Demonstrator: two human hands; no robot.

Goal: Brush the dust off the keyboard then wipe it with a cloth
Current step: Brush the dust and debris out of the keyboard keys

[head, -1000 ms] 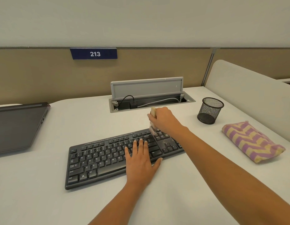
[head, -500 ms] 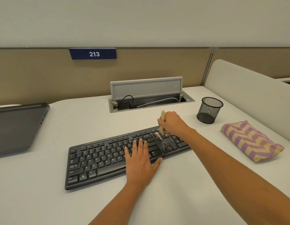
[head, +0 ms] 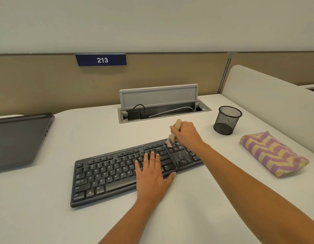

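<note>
A black keyboard (head: 107, 175) lies slanted across the middle of the white desk (head: 47, 217). My left hand (head: 151, 175) rests flat on its right-of-centre keys, fingers straight. My right hand (head: 187, 132) grips the wooden handle of a small brush (head: 177, 126), whose bristles touch the top row near the keyboard's far right corner. Pale dust specks show on the keys around the arrow cluster. A folded purple and yellow zigzag cloth (head: 272, 153) lies on the desk to the right, apart from both hands.
A black mesh pen cup (head: 226, 120) stands behind the cloth. An open cable hatch (head: 163, 110) with a raised grey lid sits behind the keyboard. A dark closed laptop (head: 17, 140) lies at the left. A white divider panel (head: 268, 95) borders the right side.
My right hand has moved the brush back and forth over the keyboard's right end, ending at the top row. My left hand has stayed flat on the keys.
</note>
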